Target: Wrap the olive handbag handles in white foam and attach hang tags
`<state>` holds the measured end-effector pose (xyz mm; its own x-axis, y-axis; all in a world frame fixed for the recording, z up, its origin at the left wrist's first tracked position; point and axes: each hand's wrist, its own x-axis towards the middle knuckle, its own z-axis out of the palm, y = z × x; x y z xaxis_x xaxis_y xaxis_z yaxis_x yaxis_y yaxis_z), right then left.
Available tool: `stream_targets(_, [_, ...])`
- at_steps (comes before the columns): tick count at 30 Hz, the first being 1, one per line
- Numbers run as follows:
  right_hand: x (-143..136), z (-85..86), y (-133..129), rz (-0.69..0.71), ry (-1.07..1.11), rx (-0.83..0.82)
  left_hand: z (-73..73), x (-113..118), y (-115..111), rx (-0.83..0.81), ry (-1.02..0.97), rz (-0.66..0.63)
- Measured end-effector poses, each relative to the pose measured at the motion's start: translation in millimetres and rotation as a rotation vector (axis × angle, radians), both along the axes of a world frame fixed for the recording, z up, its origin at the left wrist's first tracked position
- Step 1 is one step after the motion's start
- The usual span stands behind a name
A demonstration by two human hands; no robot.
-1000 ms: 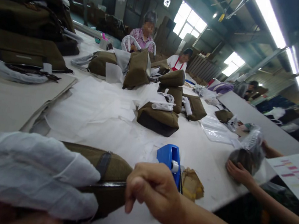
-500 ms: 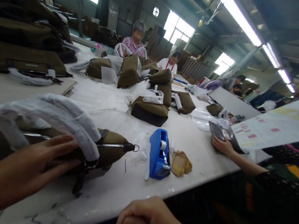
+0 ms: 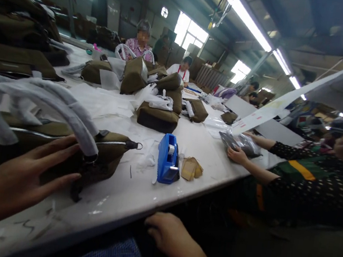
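Observation:
An olive-green handbag (image 3: 109, 147) with a silver zip lies on the table at the left. Its two handles (image 3: 67, 99) are wrapped in white paper. My left hand (image 3: 32, 168) rests against the near side of the bag, under a handle, with its fingers stretched out and apart. My right hand (image 3: 168, 232) is just below the table's front edge, away from the bag. Its fingers are curled closed, and nothing shows in them. A blue tape dispenser (image 3: 166, 162) stands to the right of the bag.
Small brown paper pieces (image 3: 190, 168) lie beside the dispenser. More olive bags (image 3: 157, 117) sit farther back. Stacked bags (image 3: 10, 52) rise at the far left. At right, a co-worker's hands (image 3: 238, 155) hold a plastic-wrapped item (image 3: 241, 144). A large printed sheet (image 3: 270, 106) slants nearby.
My view has turned to the right, so the table things sit farther left. My right hand has drawn lower, away from the table edge. The left hand stays on the bag.

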<state>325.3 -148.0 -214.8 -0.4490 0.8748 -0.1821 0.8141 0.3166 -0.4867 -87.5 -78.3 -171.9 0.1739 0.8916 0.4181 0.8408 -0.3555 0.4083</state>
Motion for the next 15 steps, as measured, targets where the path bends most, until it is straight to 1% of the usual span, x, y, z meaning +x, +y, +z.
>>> stream_targets(2, [-17.7, 12.4, 29.0, -0.025, -0.009, 0.14, -1.0, 6.4, 4.4, 0.077, 0.025, -0.026])
stream_targets(4, [-35.0, 16.9, 62.6, -0.076, -0.069, 0.283, -1.6, 11.9, 5.9, 0.133, -0.037, 0.023])
stream_targets(6, [-49.8, 11.6, 94.3, -0.094, -0.105, 0.34, -1.1, 16.6, 4.1, 0.139, -0.131, 0.104])
stream_targets(8, [-62.0, 0.5, 118.7, -0.064, -0.128, 0.358, 0.8, 20.8, -0.2, 0.107, -0.245, 0.171])
stream_targets(11, [-76.1, -14.5, 138.1, 0.014, -0.155, 0.383, 5.8, 25.3, -7.8, 0.032, -0.434, 0.189])
stream_targets(15, [-83.8, -20.7, 144.3, 0.077, -0.149, 0.444, 11.5, 27.5, -14.4, 0.054, -0.531, 0.12])
